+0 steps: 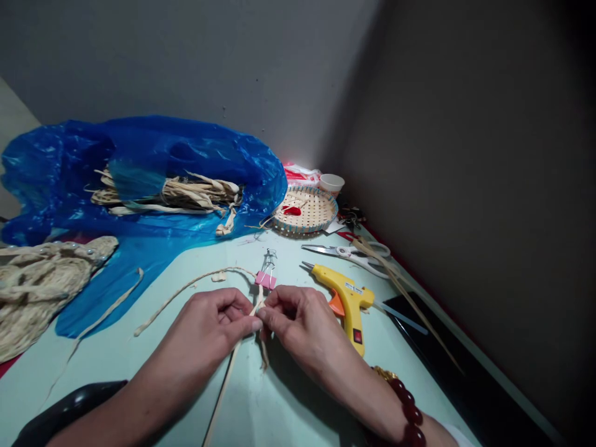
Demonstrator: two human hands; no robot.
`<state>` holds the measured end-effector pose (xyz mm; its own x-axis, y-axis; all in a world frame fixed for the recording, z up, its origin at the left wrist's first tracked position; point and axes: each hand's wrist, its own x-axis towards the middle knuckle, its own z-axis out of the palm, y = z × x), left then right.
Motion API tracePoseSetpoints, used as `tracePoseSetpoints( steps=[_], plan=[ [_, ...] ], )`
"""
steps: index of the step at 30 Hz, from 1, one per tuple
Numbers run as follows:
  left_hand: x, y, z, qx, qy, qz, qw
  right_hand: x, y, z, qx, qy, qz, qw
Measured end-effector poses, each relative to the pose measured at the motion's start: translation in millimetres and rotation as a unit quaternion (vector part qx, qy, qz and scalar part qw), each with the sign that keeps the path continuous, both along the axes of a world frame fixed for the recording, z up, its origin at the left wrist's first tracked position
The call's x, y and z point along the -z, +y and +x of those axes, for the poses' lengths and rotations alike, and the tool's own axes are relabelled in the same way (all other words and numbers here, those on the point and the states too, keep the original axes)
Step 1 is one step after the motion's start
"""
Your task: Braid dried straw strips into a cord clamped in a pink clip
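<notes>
Strands of pale dried plant fibre point(260, 297) hang from a pink binder clip point(266, 280) at the middle of the table. My left hand point(221, 316) pinches one strand between thumb and forefinger just below the clip. Right beside it, fingertips almost touching, my right hand point(295, 313) is closed on another strand of the same fibre. Loose ends trail down from between the hands, a long one toward the front edge. A thin twisted cord point(186, 287) curves away left from the clip.
Blue plastic bag point(195, 139) with a fibre bundle point(186, 194) lies behind. A woven fibre piece point(56, 279) sits left. Rightward are a yellow glue gun point(347, 292), scissors point(344, 251) and a dark flat object point(433, 347). A shallow woven basket point(311, 208) and a white cup point(332, 182) stand at the back.
</notes>
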<state>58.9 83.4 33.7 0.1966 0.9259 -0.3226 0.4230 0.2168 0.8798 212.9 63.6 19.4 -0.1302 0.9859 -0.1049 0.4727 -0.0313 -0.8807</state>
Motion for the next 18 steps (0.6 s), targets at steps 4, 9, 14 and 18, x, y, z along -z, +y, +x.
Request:
tracePoseSetpoints(
  steps=[4,9,14,18],
  plan=[
    [1.0,-1.3,-2.0,0.025,-0.01,0.005,1.0,1.3,-0.4,-3.1,0.018,0.077,-0.026,0.997],
    [4.9,-5.0,-4.8,0.037,0.035,0.074,0.996,2.2,-0.8,-3.8,0.01,0.176,-0.066,0.982],
    [0.9,-11.3,-3.6,0.069,0.165,0.171,0.969,3.7,-2.6,-4.5,-0.002,0.195,-0.071,0.978],
    [6.9,-17.6,-1.4,0.088,0.197,0.241,0.946,4.7,-1.8,-6.8,-0.009,0.21,-0.075,0.975]
  ],
)
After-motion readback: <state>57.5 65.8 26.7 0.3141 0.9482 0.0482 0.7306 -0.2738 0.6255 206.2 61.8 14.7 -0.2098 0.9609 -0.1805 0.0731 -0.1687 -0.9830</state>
